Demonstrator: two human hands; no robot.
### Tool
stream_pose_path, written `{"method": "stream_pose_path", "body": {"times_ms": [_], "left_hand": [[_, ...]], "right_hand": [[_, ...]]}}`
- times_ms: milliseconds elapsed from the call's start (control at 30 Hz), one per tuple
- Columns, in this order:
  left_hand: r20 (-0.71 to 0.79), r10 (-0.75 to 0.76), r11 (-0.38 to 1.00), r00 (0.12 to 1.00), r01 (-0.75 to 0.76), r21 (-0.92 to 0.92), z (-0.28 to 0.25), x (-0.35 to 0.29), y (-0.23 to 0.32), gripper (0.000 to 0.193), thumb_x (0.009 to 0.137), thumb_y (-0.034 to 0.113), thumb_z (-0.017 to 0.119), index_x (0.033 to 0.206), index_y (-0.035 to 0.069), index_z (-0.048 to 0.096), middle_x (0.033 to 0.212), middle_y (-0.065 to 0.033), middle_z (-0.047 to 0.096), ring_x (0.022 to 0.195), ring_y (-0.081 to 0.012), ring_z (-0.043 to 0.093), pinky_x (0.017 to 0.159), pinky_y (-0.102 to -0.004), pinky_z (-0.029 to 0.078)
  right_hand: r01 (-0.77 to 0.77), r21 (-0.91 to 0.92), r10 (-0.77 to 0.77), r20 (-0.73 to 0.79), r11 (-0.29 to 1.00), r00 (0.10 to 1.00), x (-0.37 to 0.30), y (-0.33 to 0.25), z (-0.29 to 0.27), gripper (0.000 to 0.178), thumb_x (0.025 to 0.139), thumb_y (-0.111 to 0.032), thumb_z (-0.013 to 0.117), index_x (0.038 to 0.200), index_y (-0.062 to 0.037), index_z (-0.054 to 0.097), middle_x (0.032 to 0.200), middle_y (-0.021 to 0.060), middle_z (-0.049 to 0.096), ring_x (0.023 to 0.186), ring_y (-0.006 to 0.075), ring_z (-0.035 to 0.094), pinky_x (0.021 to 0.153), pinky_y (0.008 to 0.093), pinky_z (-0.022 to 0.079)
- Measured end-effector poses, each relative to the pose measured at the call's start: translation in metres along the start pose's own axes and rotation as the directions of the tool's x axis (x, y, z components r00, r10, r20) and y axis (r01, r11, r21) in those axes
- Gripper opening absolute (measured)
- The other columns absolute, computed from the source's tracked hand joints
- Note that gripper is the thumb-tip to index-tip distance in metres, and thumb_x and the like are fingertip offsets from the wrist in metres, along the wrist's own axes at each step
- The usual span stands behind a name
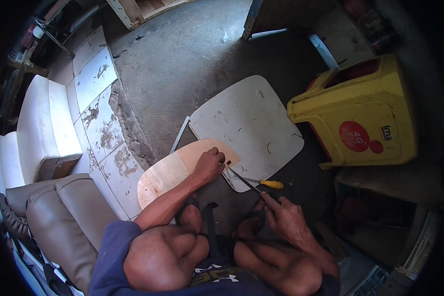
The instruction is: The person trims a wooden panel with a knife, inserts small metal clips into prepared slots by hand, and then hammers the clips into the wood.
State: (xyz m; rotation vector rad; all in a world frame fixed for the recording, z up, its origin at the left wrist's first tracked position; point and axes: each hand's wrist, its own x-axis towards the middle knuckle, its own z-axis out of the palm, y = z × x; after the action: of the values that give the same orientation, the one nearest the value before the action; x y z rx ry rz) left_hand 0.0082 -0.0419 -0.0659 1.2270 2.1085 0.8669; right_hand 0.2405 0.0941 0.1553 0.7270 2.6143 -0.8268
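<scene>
With the clock face centred on the view, the pale wooden board [162,178] lies at eight o'clock, its far end overlapping the white board [246,123], which spreads toward one o'clock. The left hand [210,166] is on the wooden board's right-hand end with its fingers curled; whether its grip closes around the edge or only presses down, I cannot tell. The right hand [285,217], between four and five o'clock, has its grip closed around a slim dark tool [245,181], whose far tip points to ten o'clock and ends near the left fingertips. A screwdriver [271,184] with a yellow handle lies at four o'clock, its shaft over the white board. A yellow plastic stool [375,116] rests toward three o'clock, and a brown padded seat [66,209] stands at eight o'clock, well apart from the hands.
</scene>
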Motion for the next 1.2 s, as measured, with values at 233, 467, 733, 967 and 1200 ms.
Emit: {"method": "stream_pose_path", "body": {"times_ms": [233,467,733,967,1200], "left_hand": [[0.027,-0.008,1.0,1.0,0.008,-0.016,0.002,0.001,-0.006,0.015,0.077,0.011,0.076,0.086,0.002,0.068,0.09,-0.0182,0.06,0.087,-0.039,0.064,0.077,-0.0474,0.053],[0.013,-0.01,1.0,1.0,0.011,-0.01,0.002,0.002,-0.005,0.013,0.075,0.01,0.075,0.082,0.002,0.068,0.089,-0.0177,0.061,0.085,-0.0383,0.064,0.076,-0.0477,0.054],[0.015,-0.015,1.0,1.0,0.015,-0.014,0.001,0.002,-0.004,0.013,0.075,0.01,0.075,0.081,0.002,0.068,0.088,-0.0177,0.061,0.085,-0.0382,0.064,0.076,-0.0477,0.054],[0.019,-0.006,1.0,1.0,0.006,-0.003,0.002,0.002,-0.006,0.013,0.075,0.009,0.075,0.082,0.001,0.068,0.089,-0.0177,0.061,0.084,-0.0381,0.064,0.076,-0.047,0.054],[0.014,0.001,1.0,1.0,-0.001,-0.016,0.001,0.003,-0.004,0.012,0.075,0.008,0.074,0.082,0.001,0.068,0.088,-0.0178,0.061,0.083,-0.0384,0.064,0.076,-0.0469,0.054]], "right_hand": [[-0.031,-0.001,0.031,0.069,1.0,0.997,0.001,-0.004,-0.003,0.044,0.093,-0.015,0.064,0.137,-0.0136,0.062,0.095,0.0235,0.067,0.073,0.0438,0.07,0.065,0.0514,0.06],[0.015,-0.02,-0.015,-0.012,1.0,1.0,0.004,-0.005,0.003,0.045,0.09,-0.012,0.068,0.135,-0.017,0.065,0.083,0.0183,0.064,0.068,0.0399,0.069,0.061,0.0495,0.058],[-0.004,-0.016,0.004,0.012,1.0,1.0,0.007,-0.006,0.006,0.043,0.091,-0.012,0.067,0.134,-0.0155,0.065,0.085,0.0202,0.064,0.069,0.0401,0.069,0.063,0.0497,0.059],[-0.019,-0.018,0.02,0.043,1.0,0.999,0.009,-0.009,0.004,0.044,0.091,-0.011,0.066,0.135,-0.0149,0.064,0.087,0.0213,0.064,0.072,0.0411,0.07,0.065,0.0501,0.059],[-0.027,-0.017,0.028,0.043,1.0,0.999,0.01,-0.009,0.006,0.045,0.091,-0.011,0.066,0.136,-0.0149,0.064,0.087,0.0214,0.065,0.074,0.0425,0.07,0.067,0.0504,0.06]]}}
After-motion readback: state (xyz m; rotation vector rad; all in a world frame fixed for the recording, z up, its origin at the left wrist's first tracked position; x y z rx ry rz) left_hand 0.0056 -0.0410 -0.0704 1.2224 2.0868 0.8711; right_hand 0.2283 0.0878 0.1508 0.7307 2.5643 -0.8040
